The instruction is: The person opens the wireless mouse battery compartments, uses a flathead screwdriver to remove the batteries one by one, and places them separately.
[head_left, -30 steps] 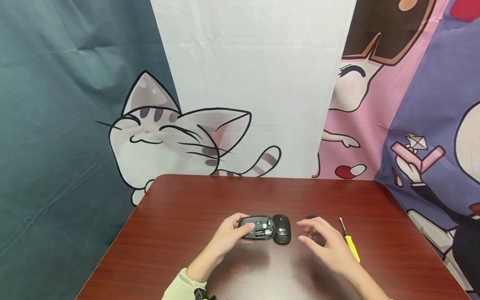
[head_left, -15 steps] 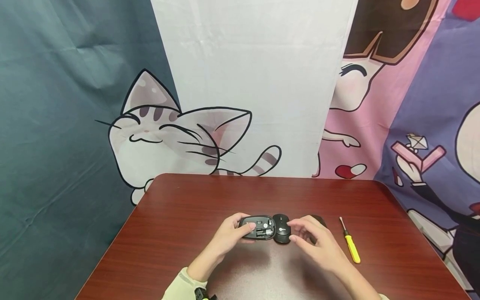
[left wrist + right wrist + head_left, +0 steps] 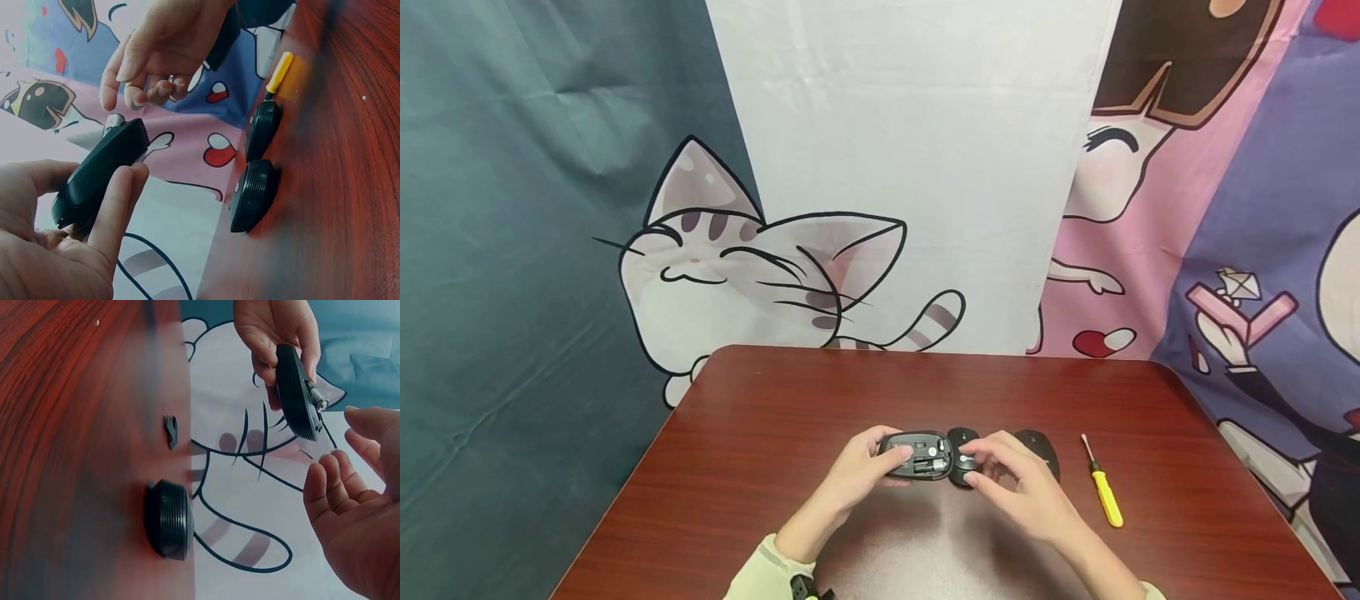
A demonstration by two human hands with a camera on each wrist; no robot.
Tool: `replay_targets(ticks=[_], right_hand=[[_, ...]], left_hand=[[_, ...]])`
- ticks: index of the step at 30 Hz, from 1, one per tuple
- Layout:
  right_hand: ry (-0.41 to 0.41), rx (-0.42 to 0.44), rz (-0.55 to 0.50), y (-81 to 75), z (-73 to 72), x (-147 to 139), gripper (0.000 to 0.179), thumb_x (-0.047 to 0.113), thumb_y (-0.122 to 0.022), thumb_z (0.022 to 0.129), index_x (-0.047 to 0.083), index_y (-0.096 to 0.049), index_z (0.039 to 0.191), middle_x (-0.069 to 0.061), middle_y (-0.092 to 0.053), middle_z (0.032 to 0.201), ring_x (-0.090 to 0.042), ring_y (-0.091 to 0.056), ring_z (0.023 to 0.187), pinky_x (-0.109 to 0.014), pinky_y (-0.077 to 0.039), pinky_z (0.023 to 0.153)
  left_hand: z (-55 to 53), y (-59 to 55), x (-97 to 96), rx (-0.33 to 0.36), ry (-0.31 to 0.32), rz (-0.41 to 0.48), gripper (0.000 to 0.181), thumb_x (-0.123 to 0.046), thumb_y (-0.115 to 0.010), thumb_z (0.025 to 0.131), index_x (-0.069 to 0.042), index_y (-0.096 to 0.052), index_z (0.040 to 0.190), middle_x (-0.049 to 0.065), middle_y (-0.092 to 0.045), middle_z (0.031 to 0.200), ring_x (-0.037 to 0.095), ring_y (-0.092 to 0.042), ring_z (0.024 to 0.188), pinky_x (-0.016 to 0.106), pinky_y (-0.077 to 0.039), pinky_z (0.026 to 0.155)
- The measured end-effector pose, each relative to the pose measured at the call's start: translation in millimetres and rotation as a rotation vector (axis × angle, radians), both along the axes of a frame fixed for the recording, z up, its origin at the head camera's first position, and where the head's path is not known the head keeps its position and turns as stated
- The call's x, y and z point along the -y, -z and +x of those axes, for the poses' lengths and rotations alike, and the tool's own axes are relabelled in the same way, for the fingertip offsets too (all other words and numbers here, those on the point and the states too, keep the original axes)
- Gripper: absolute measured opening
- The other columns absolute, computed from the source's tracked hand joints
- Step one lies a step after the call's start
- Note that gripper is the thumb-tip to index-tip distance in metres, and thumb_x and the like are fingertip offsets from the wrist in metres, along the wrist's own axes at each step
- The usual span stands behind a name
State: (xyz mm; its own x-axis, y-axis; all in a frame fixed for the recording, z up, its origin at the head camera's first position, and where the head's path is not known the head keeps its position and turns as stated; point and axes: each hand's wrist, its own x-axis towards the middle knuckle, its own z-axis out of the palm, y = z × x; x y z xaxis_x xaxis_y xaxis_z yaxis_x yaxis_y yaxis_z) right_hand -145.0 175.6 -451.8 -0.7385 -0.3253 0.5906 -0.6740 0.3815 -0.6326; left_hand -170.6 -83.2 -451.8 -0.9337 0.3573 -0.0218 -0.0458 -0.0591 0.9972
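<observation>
My left hand point(image 3: 863, 463) holds a black computer mouse point(image 3: 294, 394) raised off the table, underside up, with its battery compartment uncovered. Thumb and fingers grip it by one end. A silver battery point(image 3: 113, 123) sticks up out of the compartment in the left wrist view; its end also shows in the right wrist view. Just right of that mouse is my right hand point(image 3: 1018, 483), fingers loosely bent and apart, with nothing between them. Its fingertips come close to the battery end and overlap a second black mouse point(image 3: 962, 478), which sits on the table, in the head view.
A third black mouse point(image 3: 1037, 450) rests on the table behind my right hand. Farther right lies a screwdriver point(image 3: 1106, 497) with a yellow handle. A small black plastic piece point(image 3: 170, 432) is on the wooden table point(image 3: 760, 467). Printed curtains hang behind.
My right hand has moved left toward the held mouse, uncovering the third mouse behind it. The left hand and its mouse have stayed almost still.
</observation>
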Motion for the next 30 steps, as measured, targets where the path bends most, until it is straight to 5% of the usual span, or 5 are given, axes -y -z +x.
replay_targets(ticks=[23, 30], right_hand=[[-0.005, -0.01, 0.027, 4.4, 0.8, 15, 0.038, 0.006, -0.081, 0.084, 0.023, -0.07, 0.116, 0.007, -0.063, 0.101, -0.003, -0.055, 0.076, -0.022, -0.053, 0.061], [-0.006, -0.021, 0.036, 5.8, 1.6, 18, 0.036, 0.006, -0.081, 0.084, 0.024, -0.07, 0.114, 0.009, -0.061, 0.099, -0.002, -0.054, 0.074, -0.02, -0.052, 0.061]], left_hand=[[3.1, -2.2, -2.2, -0.011, 0.008, -0.019, 0.039, -0.013, -0.067, 0.097, 0.012, -0.056, 0.124, 0.015, -0.071, 0.104, 0.018, -0.073, 0.087, 0.059, -0.057, 0.087], [3.1, -1.4, -2.7, -0.012, 0.016, -0.01, 0.038, -0.012, -0.067, 0.097, 0.013, -0.055, 0.124, 0.016, -0.071, 0.104, 0.018, -0.074, 0.087, 0.044, -0.062, 0.081]])
